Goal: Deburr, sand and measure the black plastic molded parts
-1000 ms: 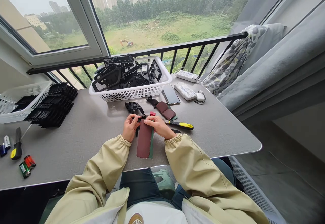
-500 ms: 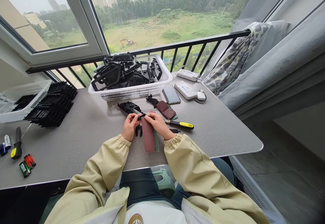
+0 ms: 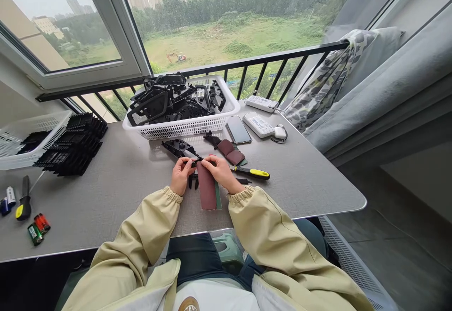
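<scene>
My left hand (image 3: 181,175) pinches the near end of a black plastic part (image 3: 181,148), which reaches away to the upper left above the grey table. Close beside it, my right hand (image 3: 221,173) has its fingers closed on the top of a reddish-brown sandpaper strip (image 3: 207,188), against the same part. The strip hangs toward the table's front edge, with a green layer along its right side. A dark tool (image 3: 193,181) lies partly hidden between my hands. Right of them is a file with a yellow and black handle (image 3: 259,174). Folded brown sandpaper (image 3: 230,152) lies behind.
A white basket (image 3: 183,128) heaped with black parts stands at the back. Right of it are a phone (image 3: 238,130) and white devices (image 3: 259,125). Stacked black parts (image 3: 72,144), another file (image 3: 24,200) and batteries (image 3: 38,228) are at left.
The black part has shifted and tilted slightly up and to the left at its far end. The sandpaper strip has moved slightly right. Both hands stay almost where they were.
</scene>
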The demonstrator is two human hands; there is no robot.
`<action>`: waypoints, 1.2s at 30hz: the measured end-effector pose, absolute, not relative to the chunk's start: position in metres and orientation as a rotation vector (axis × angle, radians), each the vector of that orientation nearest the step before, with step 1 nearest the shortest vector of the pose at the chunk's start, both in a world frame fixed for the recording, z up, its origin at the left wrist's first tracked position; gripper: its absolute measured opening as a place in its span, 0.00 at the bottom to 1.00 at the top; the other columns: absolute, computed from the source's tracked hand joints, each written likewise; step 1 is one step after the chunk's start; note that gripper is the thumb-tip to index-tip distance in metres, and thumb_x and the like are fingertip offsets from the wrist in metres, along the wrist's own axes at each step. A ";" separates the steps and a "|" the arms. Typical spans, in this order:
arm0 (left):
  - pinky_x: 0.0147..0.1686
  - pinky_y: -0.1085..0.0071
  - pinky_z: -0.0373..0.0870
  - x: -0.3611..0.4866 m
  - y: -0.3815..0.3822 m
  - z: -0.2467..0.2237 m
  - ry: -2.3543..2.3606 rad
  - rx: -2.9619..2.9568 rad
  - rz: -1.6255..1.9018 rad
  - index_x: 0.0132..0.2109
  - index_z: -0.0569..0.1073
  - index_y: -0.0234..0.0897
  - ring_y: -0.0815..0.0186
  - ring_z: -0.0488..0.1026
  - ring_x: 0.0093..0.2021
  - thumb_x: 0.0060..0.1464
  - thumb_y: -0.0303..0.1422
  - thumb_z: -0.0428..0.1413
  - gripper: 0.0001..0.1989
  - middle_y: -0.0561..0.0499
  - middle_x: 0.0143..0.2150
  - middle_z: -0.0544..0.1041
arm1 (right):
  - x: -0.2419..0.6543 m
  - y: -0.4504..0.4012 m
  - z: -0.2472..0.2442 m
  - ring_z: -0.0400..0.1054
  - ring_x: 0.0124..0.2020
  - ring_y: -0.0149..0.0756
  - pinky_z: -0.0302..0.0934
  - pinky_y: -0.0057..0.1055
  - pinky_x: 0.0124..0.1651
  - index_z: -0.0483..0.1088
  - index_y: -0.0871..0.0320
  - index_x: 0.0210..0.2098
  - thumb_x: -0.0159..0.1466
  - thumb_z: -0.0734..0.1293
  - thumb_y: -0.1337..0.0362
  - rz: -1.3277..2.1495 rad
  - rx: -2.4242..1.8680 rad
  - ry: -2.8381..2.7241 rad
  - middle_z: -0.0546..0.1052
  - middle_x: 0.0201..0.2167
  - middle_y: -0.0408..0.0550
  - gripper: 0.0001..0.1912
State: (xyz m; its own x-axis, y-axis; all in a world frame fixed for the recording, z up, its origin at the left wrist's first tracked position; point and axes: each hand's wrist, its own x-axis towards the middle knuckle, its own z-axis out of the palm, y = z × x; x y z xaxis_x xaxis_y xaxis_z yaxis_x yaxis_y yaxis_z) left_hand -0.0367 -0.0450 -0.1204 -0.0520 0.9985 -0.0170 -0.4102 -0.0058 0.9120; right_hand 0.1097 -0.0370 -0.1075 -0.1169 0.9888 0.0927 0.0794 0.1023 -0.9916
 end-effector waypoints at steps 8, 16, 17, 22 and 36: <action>0.37 0.73 0.74 -0.037 -0.046 -0.118 0.976 0.917 1.381 0.32 0.73 0.38 0.69 0.73 0.37 0.42 0.40 0.66 0.14 0.52 0.36 0.77 | 0.109 -0.037 -0.109 0.65 0.29 0.34 0.58 0.31 0.34 0.71 0.59 0.25 0.54 0.66 0.55 1.188 -1.141 -1.416 0.74 0.25 0.44 0.12; 0.39 0.72 0.74 -0.037 -0.045 -0.120 0.941 0.861 1.384 0.32 0.72 0.38 0.69 0.73 0.38 0.39 0.43 0.67 0.17 0.53 0.35 0.76 | 0.110 -0.035 -0.109 0.64 0.30 0.35 0.58 0.31 0.36 0.71 0.59 0.25 0.53 0.66 0.54 1.193 -1.137 -1.327 0.73 0.25 0.44 0.14; 0.38 0.73 0.73 -0.037 -0.045 -0.120 0.948 0.856 1.381 0.32 0.72 0.38 0.70 0.73 0.37 0.38 0.44 0.67 0.18 0.53 0.35 0.76 | 0.110 -0.036 -0.108 0.64 0.29 0.34 0.58 0.31 0.35 0.71 0.59 0.24 0.52 0.67 0.54 1.203 -1.133 -1.329 0.73 0.24 0.44 0.13; 0.37 0.72 0.72 -0.038 -0.045 -0.120 0.945 0.881 1.363 0.32 0.71 0.39 0.70 0.72 0.36 0.41 0.46 0.65 0.18 0.53 0.35 0.75 | 0.108 -0.038 -0.104 0.64 0.30 0.34 0.57 0.31 0.36 0.72 0.58 0.23 0.51 0.69 0.55 1.245 -1.099 -1.278 0.73 0.24 0.43 0.12; 0.32 0.70 0.75 -0.034 -0.049 -0.116 1.021 0.896 1.416 0.27 0.63 0.37 0.69 0.71 0.32 0.36 0.43 0.67 0.22 0.55 0.29 0.71 | 0.111 -0.034 -0.105 0.61 0.27 0.30 0.56 0.28 0.32 0.70 0.58 0.25 0.46 0.72 0.49 1.512 -1.019 -0.994 0.71 0.24 0.40 0.19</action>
